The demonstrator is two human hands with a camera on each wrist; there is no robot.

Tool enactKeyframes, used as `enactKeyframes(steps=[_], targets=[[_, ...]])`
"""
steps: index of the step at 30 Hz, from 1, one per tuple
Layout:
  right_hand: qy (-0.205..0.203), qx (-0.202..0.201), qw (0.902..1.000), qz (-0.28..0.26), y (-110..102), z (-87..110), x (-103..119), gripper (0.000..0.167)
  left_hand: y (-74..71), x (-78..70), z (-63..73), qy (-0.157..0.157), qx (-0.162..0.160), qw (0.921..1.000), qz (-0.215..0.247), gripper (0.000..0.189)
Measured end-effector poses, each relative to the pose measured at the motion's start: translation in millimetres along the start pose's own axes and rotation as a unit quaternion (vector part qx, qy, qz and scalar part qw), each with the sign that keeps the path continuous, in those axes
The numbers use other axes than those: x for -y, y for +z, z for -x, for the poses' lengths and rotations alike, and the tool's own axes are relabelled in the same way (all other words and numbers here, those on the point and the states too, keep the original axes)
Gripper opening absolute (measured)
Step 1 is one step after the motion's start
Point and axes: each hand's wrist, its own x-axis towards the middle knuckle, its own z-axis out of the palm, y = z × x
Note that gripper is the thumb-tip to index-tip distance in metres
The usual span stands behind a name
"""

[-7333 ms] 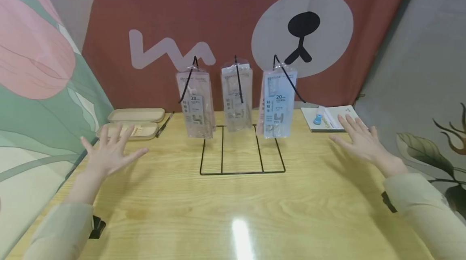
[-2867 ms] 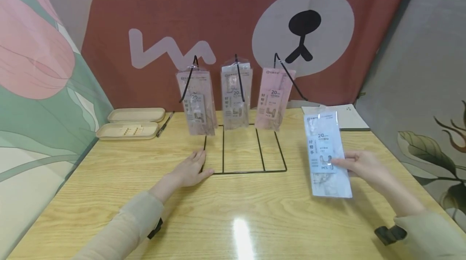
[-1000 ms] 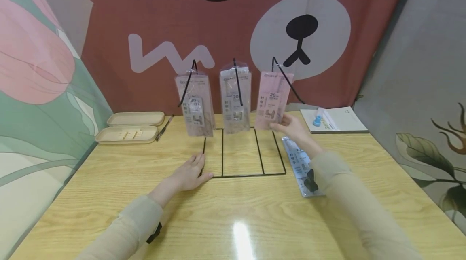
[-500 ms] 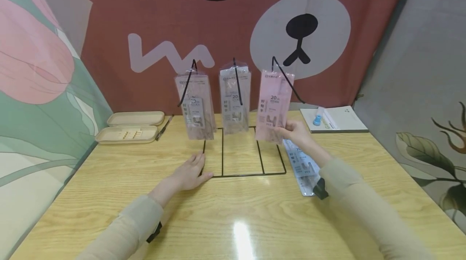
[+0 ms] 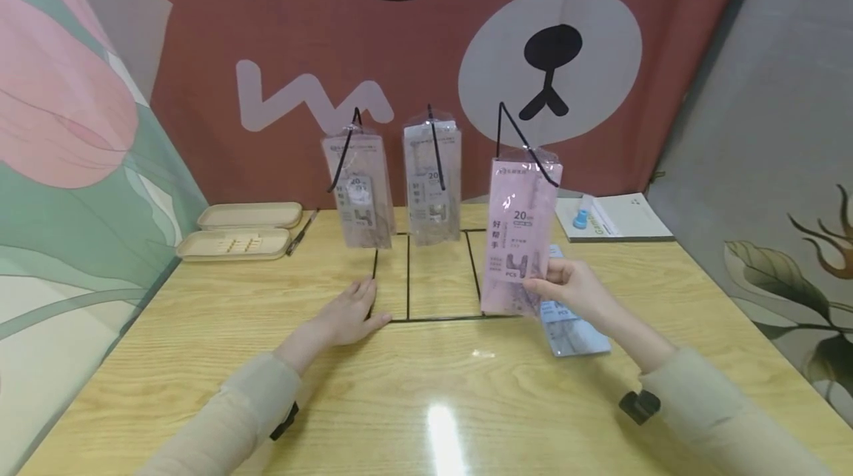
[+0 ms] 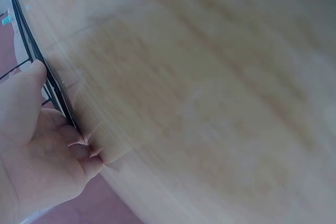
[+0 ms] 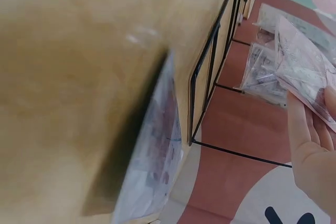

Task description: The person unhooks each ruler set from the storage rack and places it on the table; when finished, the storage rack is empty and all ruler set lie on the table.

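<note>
My right hand (image 5: 580,287) pinches the lower right edge of a pink ruler set (image 5: 516,232) in a clear packet, marked 20 and 4 PCS. Its top is by the end of the right hook of a black wire rack (image 5: 443,319); whether it is still threaded on, I cannot tell. A blue ruler set (image 5: 578,335) lies on the table, partly hidden behind the pink one and my hand. My left hand (image 5: 343,317) rests with extended fingers on the rack's front left base corner. In the left wrist view, thumb and fingers (image 6: 79,153) touch the base wire.
Packets hang on the left hook (image 5: 360,195) and the middle hook (image 5: 432,187). An open beige case (image 5: 233,245) and a pen (image 5: 302,233) are at the back left. A notebook (image 5: 633,217) with a small blue-capped item (image 5: 580,219) lies at the back right.
The blue set has gone from the right hook to the table. The right hand has since gripped the pink set and drawn it forward and down along the hook. The left hand stays on the base.
</note>
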Motion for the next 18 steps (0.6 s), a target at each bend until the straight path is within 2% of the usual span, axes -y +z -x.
enactKeyframes(steps=[10, 15, 18], targets=[[-0.03, 0.024, 0.9992, -0.014, -3, 51.9, -2, 0.037, -1.3, -0.4, -1.6, -0.007, 0.0, 1.0, -0.003, 0.077], [-0.074, 0.051, 0.9951, -0.042, -10, 72.8, -6, 0.026, -1.6, 0.3, -1.6, -0.005, 0.002, 1.0, -0.004, 0.077], [-0.085, 0.047, 0.9944, -0.043, -18, 84.6, -10, 0.02, 0.0, 1.2, -2.6, -0.006, 0.006, 0.9999, -0.01, 0.078]])
